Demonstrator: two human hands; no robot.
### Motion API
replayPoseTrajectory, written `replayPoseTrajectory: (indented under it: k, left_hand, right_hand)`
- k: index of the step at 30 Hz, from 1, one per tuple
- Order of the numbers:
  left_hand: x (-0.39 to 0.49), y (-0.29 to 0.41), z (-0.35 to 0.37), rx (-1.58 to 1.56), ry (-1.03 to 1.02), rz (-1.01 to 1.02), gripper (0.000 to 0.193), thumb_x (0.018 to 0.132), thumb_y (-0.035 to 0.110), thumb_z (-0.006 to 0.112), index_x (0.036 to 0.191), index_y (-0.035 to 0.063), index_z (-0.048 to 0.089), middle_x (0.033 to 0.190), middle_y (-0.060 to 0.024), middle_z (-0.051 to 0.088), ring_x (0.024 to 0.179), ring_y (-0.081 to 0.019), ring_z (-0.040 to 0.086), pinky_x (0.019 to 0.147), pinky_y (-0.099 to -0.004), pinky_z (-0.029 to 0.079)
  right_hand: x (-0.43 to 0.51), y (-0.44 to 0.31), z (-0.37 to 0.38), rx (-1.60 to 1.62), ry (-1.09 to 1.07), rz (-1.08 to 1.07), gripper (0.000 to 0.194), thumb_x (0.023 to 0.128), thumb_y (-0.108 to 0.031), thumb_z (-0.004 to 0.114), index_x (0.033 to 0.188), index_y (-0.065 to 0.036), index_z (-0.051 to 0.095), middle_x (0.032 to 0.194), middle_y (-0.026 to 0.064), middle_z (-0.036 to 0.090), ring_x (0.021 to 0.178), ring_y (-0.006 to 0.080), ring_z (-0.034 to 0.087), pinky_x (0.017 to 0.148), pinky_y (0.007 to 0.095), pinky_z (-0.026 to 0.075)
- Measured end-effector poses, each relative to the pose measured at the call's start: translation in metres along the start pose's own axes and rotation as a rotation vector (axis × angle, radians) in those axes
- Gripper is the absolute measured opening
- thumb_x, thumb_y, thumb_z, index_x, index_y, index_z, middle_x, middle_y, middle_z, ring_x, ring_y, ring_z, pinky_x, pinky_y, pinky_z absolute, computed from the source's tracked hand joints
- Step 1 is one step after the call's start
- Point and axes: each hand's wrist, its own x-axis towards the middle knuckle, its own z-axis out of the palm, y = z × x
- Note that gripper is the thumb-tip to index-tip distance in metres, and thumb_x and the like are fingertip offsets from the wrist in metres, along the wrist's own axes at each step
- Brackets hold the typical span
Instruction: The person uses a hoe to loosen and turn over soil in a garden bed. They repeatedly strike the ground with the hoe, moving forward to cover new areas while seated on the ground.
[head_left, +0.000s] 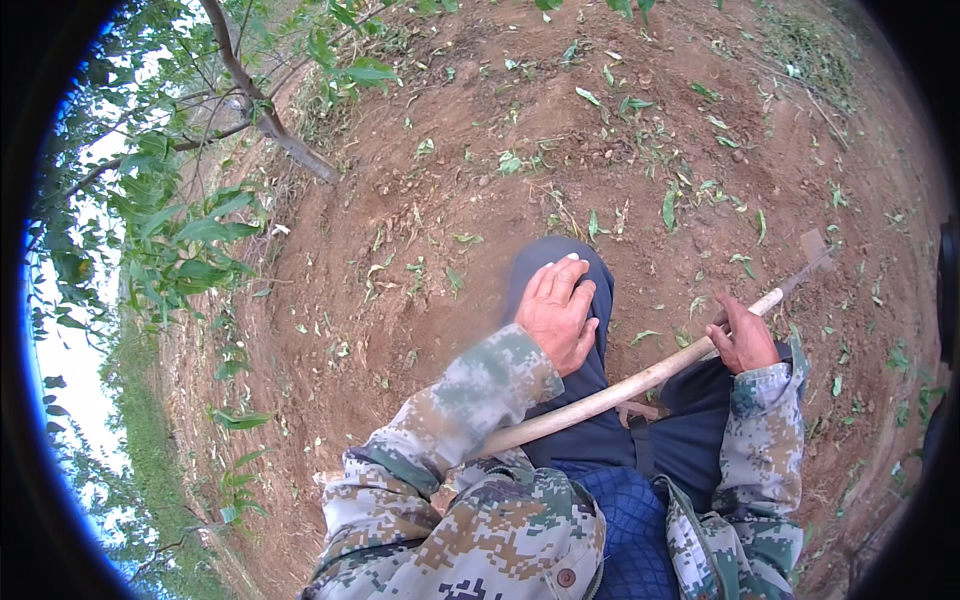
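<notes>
My left hand rests palm down on my raised left knee, in dark trousers. It holds nothing; the thumb stands a little apart from the fingers. A long-handled tool, seemingly a hoe, lies slantwise across my lap. Its pale wooden handle runs from under my left forearm up to the right. Near its upper end my right hand is loosely curled round the wood, the palm side hidden. Beyond that hand, a thin metal neck leads to a flat, brownish head by the soil.
Bare reddish-brown soil with scattered green leaves surrounds my legs. To the upper left a slanting tree trunk rises, with leafy branches hanging at the left. A heap of cut greenery lies at the upper right, and grass grows at the far left.
</notes>
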Motion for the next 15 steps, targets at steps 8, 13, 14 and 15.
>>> replayPoseTrajectory:
  k: [8,13,14,15]
  left_hand:
    - [-0.038,0.008,0.006,-0.083,0.086,-0.03,0.057,0.075,0.014,0.078,0.128,-0.0002,0.061,0.142,-0.0196,0.054,0.144,-0.0386,0.045,0.118,-0.0566,0.035]
    - [-0.047,0.015,0.008,-0.096,0.091,0.01,0.053,0.076,0.014,0.077,0.126,0.0019,0.062,0.141,-0.0179,0.056,0.144,-0.0377,0.045,0.118,-0.056,0.034]
    - [-0.053,0.02,0.005,-0.109,0.06,-0.013,0.052,0.076,0.014,0.077,0.125,0.0023,0.063,0.141,-0.0174,0.056,0.144,-0.0376,0.045,0.118,-0.0558,0.034]
    - [-0.051,0.02,0.006,-0.113,0.06,-0.012,0.051,0.076,0.014,0.077,0.125,0.0028,0.063,0.142,-0.017,0.056,0.144,-0.0375,0.045,0.118,-0.0556,0.034]
  right_hand:
    - [-0.052,-0.015,0.044,-0.22,-0.037,-0.043,0.053,0.086,-0.02,0.077,0.132,-0.003,0.058,0.098,0.0191,0.072,0.091,0.0408,0.071,0.081,0.0497,0.055]
    - [-0.047,-0.011,0.061,-0.217,0.025,0.027,0.052,0.086,-0.02,0.076,0.132,-0.003,0.06,0.097,0.0186,0.073,0.091,0.0411,0.071,0.082,0.0497,0.055]
    - [-0.055,-0.011,0.066,-0.206,-0.002,0.044,0.052,0.086,-0.02,0.076,0.133,-0.003,0.061,0.097,0.0188,0.074,0.092,0.041,0.071,0.082,0.0496,0.056]
    - [-0.052,-0.01,0.066,-0.189,-0.011,0.054,0.052,0.086,-0.021,0.076,0.133,-0.003,0.061,0.097,0.019,0.074,0.092,0.0409,0.071,0.083,0.0496,0.056]
